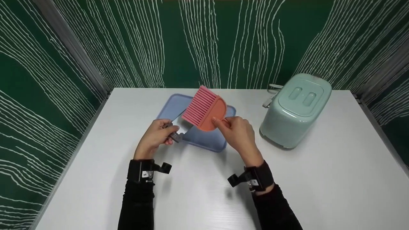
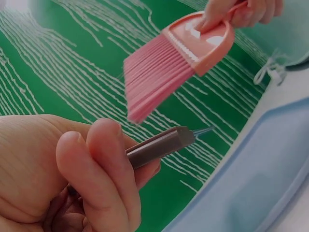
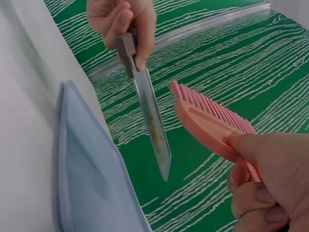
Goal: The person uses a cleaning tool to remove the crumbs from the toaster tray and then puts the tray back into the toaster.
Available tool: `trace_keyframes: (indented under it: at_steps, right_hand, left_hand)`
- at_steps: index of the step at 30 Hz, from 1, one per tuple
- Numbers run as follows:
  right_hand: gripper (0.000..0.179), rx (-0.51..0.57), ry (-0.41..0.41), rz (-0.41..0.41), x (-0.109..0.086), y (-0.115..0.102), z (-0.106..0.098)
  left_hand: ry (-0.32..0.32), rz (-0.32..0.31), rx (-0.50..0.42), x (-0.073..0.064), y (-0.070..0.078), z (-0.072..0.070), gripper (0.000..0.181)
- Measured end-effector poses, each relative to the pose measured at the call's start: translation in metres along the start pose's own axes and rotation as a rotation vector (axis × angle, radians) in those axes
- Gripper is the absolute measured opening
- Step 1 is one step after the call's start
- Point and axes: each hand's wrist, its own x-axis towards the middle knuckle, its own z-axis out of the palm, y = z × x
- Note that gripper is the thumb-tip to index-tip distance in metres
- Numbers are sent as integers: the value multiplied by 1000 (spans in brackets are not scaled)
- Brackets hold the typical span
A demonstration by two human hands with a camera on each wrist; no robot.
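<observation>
My left hand (image 1: 154,135) grips the grey-brown handle end of a thin metal crumb tray (image 3: 150,118), raised above the table. Brown crumbs (image 3: 155,135) lie along its surface in the right wrist view. Between thumb and fingers, my right hand (image 1: 240,132) holds a small brush (image 1: 207,110) with pink bristles and an orange body. In the head view the bristles overlap the crumb tray and hide part of it. Both wrist views show a gap between bristles and metal. Under both hands' work lies a light blue tray (image 1: 204,140) on the white table.
A mint-green toaster (image 1: 295,111) stands at the right, its two slots facing up. Its white cord and plug (image 1: 270,99) lie beside it. Green walls (image 1: 198,44) with white wavy lines rise behind and along both sides of the white table (image 1: 191,198).
</observation>
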Motion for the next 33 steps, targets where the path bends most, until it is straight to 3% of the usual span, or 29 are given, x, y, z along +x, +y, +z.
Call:
trace_keyframes:
  at_steps: [9, 15, 33]
  right_hand:
    - [62, -32, -29, -25, -3, -3, 18]
    - [64, -51, -50, -18, -3, 2, 26]
    - [62, -35, -84, 27, -1, 12, 30]
  left_hand:
    - [-13, -10, 42, 0, 2, 1, 20]
    - [-7, 12, 88, -1, 2, 2, 29]
    - [28, 32, 121, -1, 3, 9, 29]
